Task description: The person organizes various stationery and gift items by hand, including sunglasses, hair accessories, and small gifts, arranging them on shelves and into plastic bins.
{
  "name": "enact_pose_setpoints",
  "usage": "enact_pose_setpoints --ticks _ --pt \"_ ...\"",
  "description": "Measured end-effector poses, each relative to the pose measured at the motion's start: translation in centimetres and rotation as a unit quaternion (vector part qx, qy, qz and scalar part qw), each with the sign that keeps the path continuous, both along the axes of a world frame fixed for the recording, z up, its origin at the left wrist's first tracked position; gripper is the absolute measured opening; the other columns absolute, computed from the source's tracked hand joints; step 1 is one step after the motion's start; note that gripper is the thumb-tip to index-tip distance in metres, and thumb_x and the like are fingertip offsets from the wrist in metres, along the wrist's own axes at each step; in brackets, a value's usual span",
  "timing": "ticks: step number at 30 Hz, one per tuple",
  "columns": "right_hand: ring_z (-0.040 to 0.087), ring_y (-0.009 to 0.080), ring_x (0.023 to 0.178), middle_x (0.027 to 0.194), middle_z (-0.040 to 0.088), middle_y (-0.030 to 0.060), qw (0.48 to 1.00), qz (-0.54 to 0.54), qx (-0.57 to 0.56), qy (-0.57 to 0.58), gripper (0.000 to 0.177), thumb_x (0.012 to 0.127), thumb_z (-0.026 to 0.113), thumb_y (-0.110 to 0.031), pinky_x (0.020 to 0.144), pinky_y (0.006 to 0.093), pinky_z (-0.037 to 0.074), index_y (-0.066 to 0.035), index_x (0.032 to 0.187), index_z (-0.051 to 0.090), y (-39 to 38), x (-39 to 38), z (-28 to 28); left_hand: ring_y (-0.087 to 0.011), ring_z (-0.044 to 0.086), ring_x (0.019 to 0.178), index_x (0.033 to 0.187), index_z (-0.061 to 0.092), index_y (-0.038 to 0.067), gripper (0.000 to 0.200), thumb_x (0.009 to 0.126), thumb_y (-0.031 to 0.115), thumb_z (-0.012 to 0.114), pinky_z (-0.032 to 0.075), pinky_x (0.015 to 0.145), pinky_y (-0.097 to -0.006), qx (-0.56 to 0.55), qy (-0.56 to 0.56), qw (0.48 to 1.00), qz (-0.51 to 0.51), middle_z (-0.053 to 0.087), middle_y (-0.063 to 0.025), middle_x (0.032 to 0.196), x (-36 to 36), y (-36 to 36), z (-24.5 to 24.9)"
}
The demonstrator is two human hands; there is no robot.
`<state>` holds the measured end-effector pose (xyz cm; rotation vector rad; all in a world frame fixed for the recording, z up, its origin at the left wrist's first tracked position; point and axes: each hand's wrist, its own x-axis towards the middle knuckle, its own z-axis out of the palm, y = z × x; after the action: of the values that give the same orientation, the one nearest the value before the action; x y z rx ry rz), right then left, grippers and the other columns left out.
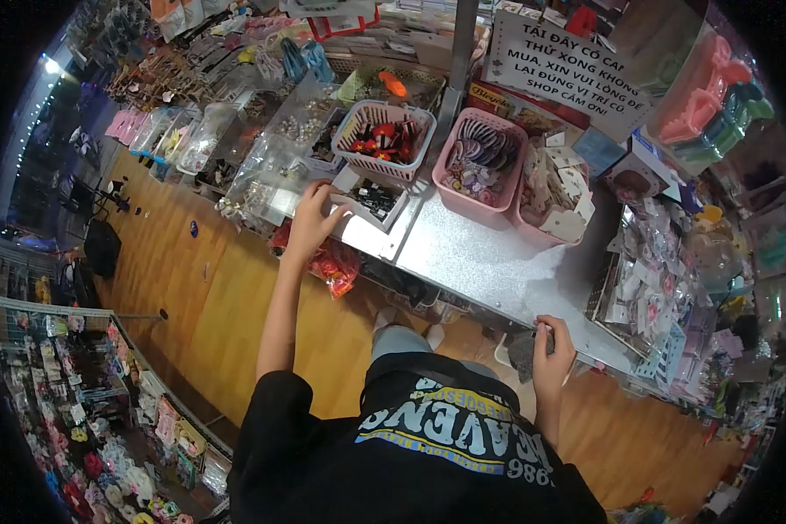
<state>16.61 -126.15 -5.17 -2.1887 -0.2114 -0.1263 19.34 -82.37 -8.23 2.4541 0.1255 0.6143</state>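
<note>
My left hand (313,220) has its thumb and fingers curled at the left end of a small white tray (388,225). Black hair clips or similar small black pieces (374,198) lie in that tray; their exact kind is too small to tell. Just behind the tray stands a white and pink basket (384,161) of red and black items. My right hand (552,356) is at the front edge of the metal table (472,253), thumb and fingers pinched together. Beside its fingertips hangs a dark grey cloth-like piece (521,355), which appears to be in the pinch.
Two pink bins (445,188) of carded accessories stand behind a metal post (465,52), near a printed sign (568,74). Packaged goods (646,279) crowd the right side. Red plastic bags (334,266) hang under the table. A rack of goods (87,419) is at lower left.
</note>
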Motion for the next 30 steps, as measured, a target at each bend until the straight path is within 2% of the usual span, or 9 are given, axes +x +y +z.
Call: enact_pose_setpoints --ticks 3,7,10,14,16,19,20,23,30 --pt "0.061 0.0236 0.081 0.088 0.061 0.0148 1.0 -0.004 -0.001 -0.002 0.01 0.087 0.053 -0.001 0.076 0.0299 0.047 0.003 0.095 0.059 -0.2 -0.4 -0.4 -0.0346 0.057 0.091 0.091 0.057 0.001 0.024 0.077 0.016 0.068 0.046 0.075 -0.0387 0.057 0.003 0.998 0.013 0.057 -0.0132 0.101 -0.4 1.0 -0.1" --pt "0.061 0.0238 0.081 0.089 0.061 0.0149 1.0 -0.015 0.012 0.007 0.011 0.087 0.054 0.0 0.075 0.0295 0.047 0.003 0.095 0.059 -0.3 -0.9 -0.9 -0.0336 0.06 0.084 0.088 0.062 0.004 0.013 0.078 0.012 0.065 0.047 0.07 -0.0384 0.125 0.03 0.988 0.087 0.06 -0.0095 0.098 -2.3 1.6 1.1" --pt "0.06 0.0239 0.081 0.089 0.061 0.0149 1.0 -0.004 0.009 -0.002 0.011 0.086 0.054 0.0 0.074 0.0291 0.047 0.003 0.096 0.059 0.2 -1.1 -1.0 -0.0314 0.061 0.081 0.088 0.066 0.008 0.011 0.079 0.013 0.063 0.047 0.067 -0.0393 0.181 0.152 0.965 0.115 0.06 -0.0077 0.096 -3.6 2.8 2.2" --pt "0.061 0.0239 0.081 0.089 0.061 0.015 1.0 0.011 0.007 -0.006 0.011 0.086 0.054 0.0 0.073 0.0295 0.047 0.003 0.096 0.059 1.7 -1.0 -0.8 -0.0275 0.06 0.08 0.083 0.067 0.008 0.01 0.077 0.015 0.064 0.047 0.065 -0.0387 0.224 0.127 0.951 0.17 0.057 -0.0064 0.092 -4.0 3.3 2.4" --pt "0.061 0.0242 0.081 0.089 0.061 0.015 1.0 0.014 0.002 -0.009 0.011 0.086 0.054 0.0 0.074 0.0296 0.047 0.003 0.096 0.058 2.5 -0.7 -0.7 -0.0249 0.057 0.081 0.073 0.066 0.004 0.012 0.072 0.016 0.067 0.047 0.063 -0.0382 0.308 0.046 0.931 0.189 0.054 -0.0068 0.087 -3.0 2.8 2.0" --pt "0.061 0.025 0.08 0.089 0.061 0.0149 1.0 0.028 -0.007 -0.005 0.011 0.086 0.054 0.0 0.073 0.0297 0.047 0.003 0.096 0.058 3.7 -0.8 -0.6 -0.0232 0.051 0.088 0.072 0.068 0.005 0.013 0.071 0.018 0.067 0.043 0.069 -0.0369 0.364 0.038 0.92 0.143 0.051 -0.006 0.088 -1.6 3.2 2.4" --pt "0.061 0.0255 0.08 0.089 0.061 0.0148 0.999 0.033 -0.003 -0.006 0.01 0.086 0.054 0.0 0.073 0.0297 0.047 0.002 0.096 0.058 4.1 -0.7 -0.5 -0.0229 0.05 0.091 0.071 0.07 0.007 0.012 0.07 0.019 0.067 0.038 0.075 -0.036 0.366 0.05 0.918 0.142 0.051 -0.0052 0.089 -1.2 3.7 2.3" --pt "0.061 0.0259 0.079 0.089 0.061 0.0148 1.0 0.028 -0.001 -0.007 0.01 0.086 0.054 0.0 0.073 0.03 0.047 0.002 0.096 0.057 5.2 -1.1 -0.4 -0.022 0.049 0.091 0.07 0.07 0.009 0.012 0.069 0.02 0.067 0.036 0.075 -0.0364 0.392 0.024 0.912 0.119 0.052 -0.0047 0.09 -0.6 5.5 2.3" --pt "0.061 0.0253 0.078 0.09 0.061 0.0151 1.0 0.003 0.018 -0.001 0.012 0.086 0.054 -0.002 0.072 0.031 0.047 0.002 0.098 0.058 8.9 -2.5 -1.1 -0.0223 0.048 0.092 0.073 0.07 0.009 0.013 0.068 0.021 0.069 0.035 0.077 -0.0367 0.342 0.039 0.936 0.074 0.053 -0.0038 0.095 -0.5 7.0 2.4"
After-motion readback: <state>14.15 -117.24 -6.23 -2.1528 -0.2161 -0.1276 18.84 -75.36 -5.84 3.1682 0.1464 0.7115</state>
